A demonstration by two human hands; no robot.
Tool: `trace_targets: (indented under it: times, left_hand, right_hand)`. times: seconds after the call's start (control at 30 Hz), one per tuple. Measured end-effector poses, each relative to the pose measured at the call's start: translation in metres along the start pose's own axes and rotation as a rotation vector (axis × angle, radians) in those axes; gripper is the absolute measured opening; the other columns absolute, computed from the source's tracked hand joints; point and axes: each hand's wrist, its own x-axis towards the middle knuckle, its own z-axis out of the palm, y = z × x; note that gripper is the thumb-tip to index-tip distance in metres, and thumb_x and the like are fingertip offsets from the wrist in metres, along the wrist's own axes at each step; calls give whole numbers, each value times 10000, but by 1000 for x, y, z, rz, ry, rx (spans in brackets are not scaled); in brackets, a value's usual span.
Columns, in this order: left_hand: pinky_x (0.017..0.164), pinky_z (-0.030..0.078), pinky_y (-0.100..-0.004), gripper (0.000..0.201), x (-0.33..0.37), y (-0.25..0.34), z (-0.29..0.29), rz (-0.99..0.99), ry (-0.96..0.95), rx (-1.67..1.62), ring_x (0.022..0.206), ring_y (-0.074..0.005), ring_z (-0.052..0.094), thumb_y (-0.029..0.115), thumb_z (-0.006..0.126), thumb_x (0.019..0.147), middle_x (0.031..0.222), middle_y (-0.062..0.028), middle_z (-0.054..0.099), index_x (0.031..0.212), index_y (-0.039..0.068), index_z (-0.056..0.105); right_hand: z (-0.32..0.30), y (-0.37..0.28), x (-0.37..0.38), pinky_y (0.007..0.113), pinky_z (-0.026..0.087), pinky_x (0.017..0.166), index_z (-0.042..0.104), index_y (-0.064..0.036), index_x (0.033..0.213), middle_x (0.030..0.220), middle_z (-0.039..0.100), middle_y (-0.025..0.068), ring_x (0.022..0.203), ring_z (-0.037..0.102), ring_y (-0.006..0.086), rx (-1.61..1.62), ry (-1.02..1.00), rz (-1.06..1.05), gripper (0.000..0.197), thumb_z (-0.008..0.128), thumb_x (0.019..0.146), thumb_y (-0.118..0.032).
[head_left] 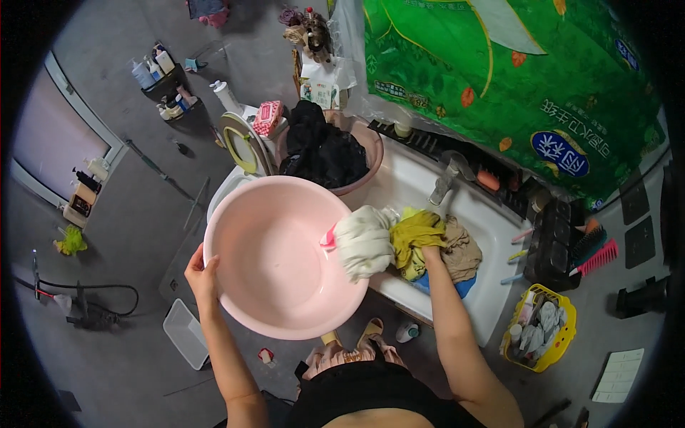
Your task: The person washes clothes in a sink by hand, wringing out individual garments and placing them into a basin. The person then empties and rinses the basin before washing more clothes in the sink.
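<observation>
My left hand (203, 277) grips the left rim of a big pink plastic basin (275, 264), thumb on the inside; the basin is tilted toward me. A bundled white cloth (364, 244) with a bit of pink lies over the basin's right rim, reaching to the sink. My right hand (432, 257) is in the laundry in the white sink (491, 250), closed on a yellow cloth (415, 234) that covers most of its fingers. Beside it in the sink are a beige cloth (462, 250) and a blue cloth (462, 287).
Behind the basin, another pink basin (374, 153) holds dark clothes (321, 153). A metal faucet (449, 177) rises at the sink's back edge. A large green package (499, 78) stands behind. Right of the sink sit a black organizer (551, 242) with combs and a yellow basket (564, 339).
</observation>
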Motion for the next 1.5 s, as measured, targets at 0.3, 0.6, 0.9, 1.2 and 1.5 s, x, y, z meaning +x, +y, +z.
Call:
trace_targets:
  times: [0.3,0.6,0.9,1.2,1.5]
  left_hand:
    - [757,465,-258,413,-12,-39,-23,-82,66,-41,851,-172,594,-62,553,724,996,-126,599,1134,-54,504]
    - [781,462,-273,449,-29,-68,-46,-188,172,-73,863,-178,596,-35,556,703,1009,-128,597,1147,-49,494]
    - [796,471,-300,485,-31,-48,-14,-341,-36,-245,887,-202,595,-34,541,690,1041,-136,585,1171,-30,475]
    - [757,469,-266,436,-32,-10,127,-523,-531,-409,865,-196,594,11,538,724,1009,-125,597,1155,-39,492]
    - [769,478,-329,335,-34,-67,272,-611,-495,-587,868,-250,576,-24,450,763,987,-160,574,1094,-48,500]
  right_hand:
    - [84,5,-36,396,284,978,286,-93,1325,1297,350,203,1197,314,364,-234,100,-11,658,529,773,-357]
    - [113,-41,-71,524,210,994,221,-242,1349,1411,39,201,1264,163,420,-462,-149,-99,631,498,791,-137]
    - [75,4,28,360,388,890,478,-99,1219,1256,419,213,1112,465,301,-290,-389,-188,462,526,767,-177]
    - [-64,-54,-164,352,452,776,545,-23,1079,1048,580,106,917,556,220,1111,-145,436,515,444,816,-454]
    - [-133,-47,-197,361,402,851,469,-89,1135,1126,501,48,1029,468,198,1300,-30,45,342,497,829,-239]
